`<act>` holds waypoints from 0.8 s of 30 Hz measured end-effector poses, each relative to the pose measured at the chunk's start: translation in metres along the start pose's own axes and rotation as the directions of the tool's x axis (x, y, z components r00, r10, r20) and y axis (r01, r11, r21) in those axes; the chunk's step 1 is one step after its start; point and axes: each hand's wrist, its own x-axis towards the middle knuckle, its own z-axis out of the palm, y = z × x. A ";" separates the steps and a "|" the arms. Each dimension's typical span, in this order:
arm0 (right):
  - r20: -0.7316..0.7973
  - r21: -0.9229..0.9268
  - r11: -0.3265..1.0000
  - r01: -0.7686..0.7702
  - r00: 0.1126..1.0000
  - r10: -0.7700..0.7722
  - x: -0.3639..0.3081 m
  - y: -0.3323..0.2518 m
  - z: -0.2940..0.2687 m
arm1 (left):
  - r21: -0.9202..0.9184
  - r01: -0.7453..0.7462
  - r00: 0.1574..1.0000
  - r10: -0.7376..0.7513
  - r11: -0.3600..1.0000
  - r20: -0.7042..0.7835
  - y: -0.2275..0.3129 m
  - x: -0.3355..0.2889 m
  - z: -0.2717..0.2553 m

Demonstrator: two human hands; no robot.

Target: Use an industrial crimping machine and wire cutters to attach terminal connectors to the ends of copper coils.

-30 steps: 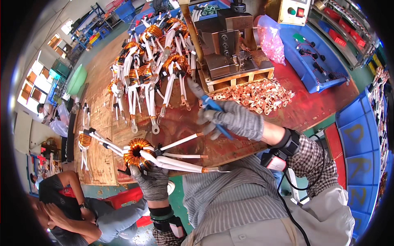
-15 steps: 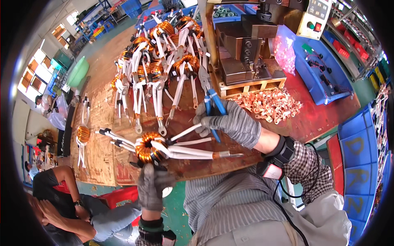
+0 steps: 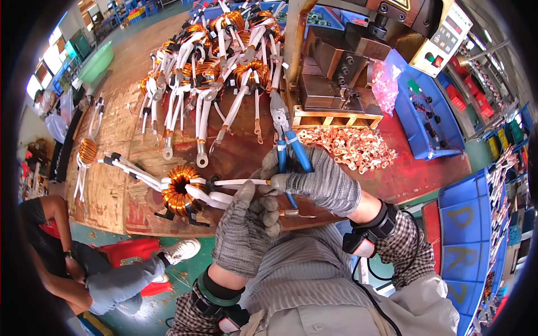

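A copper-wound ring coil (image 3: 182,189) with white-sleeved leads lies near the table's front edge. My right hand (image 3: 319,182), in a grey knit glove, is closed around blue-handled pliers (image 3: 280,115), their jaws pointing away from me. Its thumb and finger also meet the end of a thin white lead (image 3: 238,182) from the coil. My gloved left hand (image 3: 241,232) is beside it, fingers curled in over the thicker leads; what it grips is hidden. A lug-ended lead (image 3: 300,213) shows past both hands.
Behind lies a heap of similar coils (image 3: 202,73); one more coil (image 3: 87,151) lies at left. A press (image 3: 342,67) stands beyond a pile of copper lugs (image 3: 347,147). Blue bins (image 3: 426,123) flank the right. A seated person (image 3: 73,252) is at lower left.
My left hand has moved right from beside the coil to the leads near my right hand. The whole view has shifted a little. My right hand still has the pliers.
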 end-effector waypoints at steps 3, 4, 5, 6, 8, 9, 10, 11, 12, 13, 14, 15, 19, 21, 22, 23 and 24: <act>0.040 0.072 0.994 -0.082 0.996 0.079 -0.008 -0.016 0.002 | -0.037 0.017 1.000 -0.017 0.999 0.009 -0.001 -0.001 -0.004; 0.062 0.141 0.978 -0.155 0.987 0.148 -0.011 -0.021 0.001 | -0.066 0.026 1.000 -0.026 0.997 0.001 -0.001 -0.002 -0.005; 0.084 0.070 0.990 -0.125 0.989 0.119 -0.013 -0.023 -0.005 | -0.116 0.037 0.999 -0.033 0.993 0.034 0.003 -0.006 -0.003; 0.043 -0.066 0.993 -0.098 0.994 0.101 -0.016 -0.025 -0.011 | -0.124 0.034 0.999 -0.030 0.992 0.030 0.002 -0.010 0.003; 0.034 -0.662 0.733 0.155 0.984 -0.177 -0.019 -0.022 -0.026 | -0.010 -0.090 0.990 0.088 0.996 -0.106 -0.003 -0.016 0.013; 0.041 -0.664 0.731 0.156 0.984 -0.173 -0.021 -0.025 -0.030 | -0.052 -0.086 0.996 0.084 0.995 -0.040 -0.004 -0.017 0.009; 0.158 -0.872 0.412 0.263 0.949 -0.272 -0.023 -0.029 -0.034 | -0.059 -0.089 0.995 0.086 0.994 -0.041 -0.004 -0.018 0.008; 0.301 -0.945 0.028 0.326 0.899 -0.317 -0.025 -0.033 -0.036 | -0.069 -0.071 0.997 0.068 0.995 -0.041 -0.006 -0.020 0.008; 0.305 -0.944 0.027 0.329 0.900 -0.311 -0.025 -0.038 -0.038 | -0.081 -0.053 0.998 0.049 0.995 -0.043 -0.007 -0.020 0.007; 0.330 -0.942 -0.019 0.336 0.912 -0.244 -0.026 -0.043 -0.038 | -0.088 -0.052 0.998 0.049 0.995 -0.044 -0.008 -0.019 0.006; 0.350 -0.937 -0.064 0.344 0.920 -0.176 -0.026 -0.046 -0.039 | -0.048 -0.102 0.994 0.101 0.994 -0.033 -0.011 -0.017 0.007; 0.382 -0.923 -0.117 0.366 0.910 -0.162 -0.024 -0.047 -0.042 | -0.008 -0.154 0.988 0.154 0.988 -0.023 -0.013 -0.016 0.007; 0.504 -0.833 -0.335 0.440 0.853 -0.133 -0.019 -0.066 -0.041 | 0.281 -0.225 0.967 0.248 0.933 -0.051 -0.020 -0.018 0.006; 0.547 -0.787 -0.389 0.479 0.833 -0.082 -0.014 -0.069 -0.037 | 0.328 -0.228 0.966 0.257 0.917 -0.045 -0.020 -0.019 0.007; 0.584 -0.737 -0.439 0.514 0.811 -0.031 -0.011 -0.069 -0.036 | 0.379 -0.232 0.964 0.264 0.896 -0.036 -0.020 -0.019 0.007; 0.624 -0.695 -0.472 0.542 0.781 -0.022 -0.007 -0.066 -0.037 | 0.376 -0.229 0.964 0.262 0.898 -0.038 -0.021 -0.019 0.006; 0.624 -0.694 -0.472 0.543 0.781 -0.019 -0.005 -0.066 -0.037 | 0.379 -0.229 0.964 0.262 0.897 -0.038 -0.021 -0.019 0.005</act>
